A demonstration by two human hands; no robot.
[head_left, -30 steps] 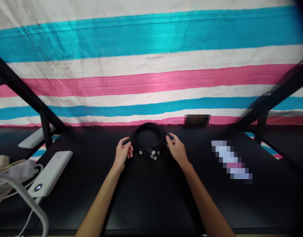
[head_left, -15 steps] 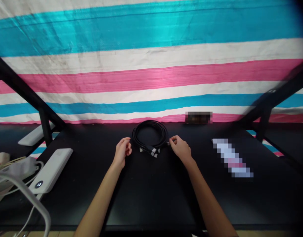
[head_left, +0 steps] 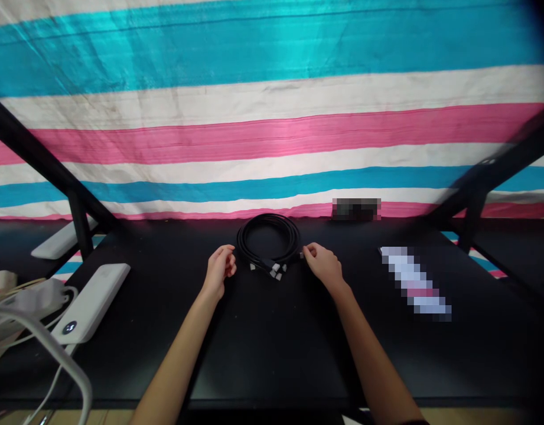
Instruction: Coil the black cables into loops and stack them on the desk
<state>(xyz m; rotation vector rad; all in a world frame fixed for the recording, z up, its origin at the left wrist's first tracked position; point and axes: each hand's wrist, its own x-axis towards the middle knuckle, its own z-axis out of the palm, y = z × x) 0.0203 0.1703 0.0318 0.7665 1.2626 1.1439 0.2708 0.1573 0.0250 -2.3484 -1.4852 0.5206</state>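
Observation:
A coiled black cable (head_left: 268,217) lies on the black table, with several pale connector ends (head_left: 275,269) gathered at its near side. Just left of the coil is my left hand (head_left: 220,271), its fingers curled in and nothing visible between them. On the other side, my right hand (head_left: 323,265) has thumb and forefinger pinched at a cable end (head_left: 302,255) that sticks out to the right of the loop. Part of that end is hidden by the fingertips.
A white power bank (head_left: 93,301) with a round display lies on the left, near a white power strip (head_left: 41,295) and white cords. On the right is a blurred-out flat object (head_left: 414,278); a dark one (head_left: 355,209) stands at the back. Striped sheeting (head_left: 272,136) hangs behind.
The whole view has shifted very slightly. Both hands and the coiled cable keep the same places relative to each other.

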